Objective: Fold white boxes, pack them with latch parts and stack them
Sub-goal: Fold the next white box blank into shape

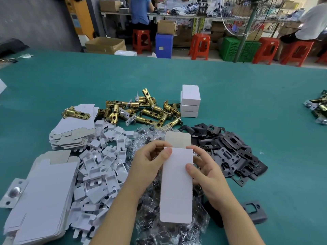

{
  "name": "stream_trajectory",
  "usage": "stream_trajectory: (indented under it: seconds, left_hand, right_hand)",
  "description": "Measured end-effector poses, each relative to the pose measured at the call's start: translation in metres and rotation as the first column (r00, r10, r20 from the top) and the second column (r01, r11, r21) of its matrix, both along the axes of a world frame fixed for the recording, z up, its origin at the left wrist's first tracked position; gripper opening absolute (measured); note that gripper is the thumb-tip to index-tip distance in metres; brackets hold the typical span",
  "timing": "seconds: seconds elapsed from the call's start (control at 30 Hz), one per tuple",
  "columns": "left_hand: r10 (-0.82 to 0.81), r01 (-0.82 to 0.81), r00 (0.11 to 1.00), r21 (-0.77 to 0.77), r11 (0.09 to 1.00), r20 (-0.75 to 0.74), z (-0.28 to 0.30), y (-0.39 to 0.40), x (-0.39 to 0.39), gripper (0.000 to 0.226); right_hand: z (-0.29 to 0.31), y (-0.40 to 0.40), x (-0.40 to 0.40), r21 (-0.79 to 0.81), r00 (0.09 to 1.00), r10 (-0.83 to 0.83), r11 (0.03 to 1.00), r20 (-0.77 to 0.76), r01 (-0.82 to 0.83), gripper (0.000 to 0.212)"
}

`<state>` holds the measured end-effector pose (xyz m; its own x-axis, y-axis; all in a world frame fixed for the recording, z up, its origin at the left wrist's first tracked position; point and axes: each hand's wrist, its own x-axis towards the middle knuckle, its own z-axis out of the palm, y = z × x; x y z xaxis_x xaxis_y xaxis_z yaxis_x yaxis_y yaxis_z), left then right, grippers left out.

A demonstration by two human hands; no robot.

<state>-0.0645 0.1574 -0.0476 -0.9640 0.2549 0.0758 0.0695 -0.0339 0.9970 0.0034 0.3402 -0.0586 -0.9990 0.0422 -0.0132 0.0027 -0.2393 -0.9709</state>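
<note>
White box blank [177, 181], grey inner flap; teal table [88, 82]; brass latches [141, 110]; black plates [230, 149]; red stools [200, 45].

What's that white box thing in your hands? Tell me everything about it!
The box is a long, flat piece of white card, not yet filled. Its far flap, open with rounded corners, shows a grey-brown inside. The near end has rounded corners too. It is held above the crinkly bags, running away from the person. The left hand pinches its left edge near the top, thumb on the white face; the right hand grips the right edge, thumb on the front.
</note>
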Motion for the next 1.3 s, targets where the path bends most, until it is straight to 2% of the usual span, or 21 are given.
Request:
stream_trajectory:
  seconds: [0.23,0.57,0.63,0.8,0.9,0.97,1.07,1.17,1.2,1.3]
  left_hand:
    - [-0.018,0.018,1.0,-0.006,1.0,-0.003,-0.003,0.0,0.002,0.027]
    - [0.061,-0.063,0.997,-0.058,0.996,-0.041,-0.003,0.003,0.002,0.026]
    - [0.038,-0.041,0.998,-0.065,0.997,-0.05,-0.002,0.003,0.001,0.025]
    - [-0.069,0.063,0.996,-0.106,0.992,-0.06,0.001,0.0,0.001,0.005]
    - [-0.121,0.114,0.992,-0.148,0.982,-0.037,0.007,-0.002,0.002,0.031]
    - [-0.145,0.146,0.989,-0.158,0.977,0.017,0.009,-0.003,0.002,0.04]
    - [-0.185,0.205,0.976,-0.2,0.958,0.111,0.008,-0.003,0.003,0.029]
    - [-0.239,0.263,0.963,-0.229,0.937,0.126,0.006,-0.003,0.004,0.025]
    - [-0.239,0.258,0.965,-0.217,0.941,0.113,0.007,-0.003,0.004,0.024]
    - [-0.152,0.163,0.984,-0.13,0.978,0.09,0.009,-0.004,0.005,0.025]
  right_hand:
    - [0.002,0.002,0.0,-0.056,0.997,-0.078,0.995,0.001,0.078,0.022]
    - [-0.001,0.0,-0.003,-0.071,0.986,-0.161,0.985,-0.031,0.159,0.031]
    - [0.0,-0.001,-0.003,-0.071,0.987,-0.156,0.986,-0.034,0.154,0.032]
    - [0.006,0.001,0.0,0.019,0.99,-0.138,0.99,-0.01,0.138,0.02]
    - [0.005,0.0,0.002,0.115,0.995,-0.098,0.988,-0.015,0.099,0.02]
    - [0.004,-0.001,0.003,0.135,0.998,-0.063,0.989,-0.014,0.065,0.02]
    - [0.005,-0.003,0.003,0.155,0.998,-0.06,0.986,-0.032,0.064,0.018]
    - [0.004,-0.003,0.001,0.17,0.995,-0.072,0.982,-0.064,0.082,0.018]
    - [0.004,-0.003,0.0,0.147,0.995,-0.077,0.985,-0.067,0.086,0.018]
    - [0.004,-0.001,0.0,0.037,0.998,-0.06,0.998,-0.001,0.06,0.037]
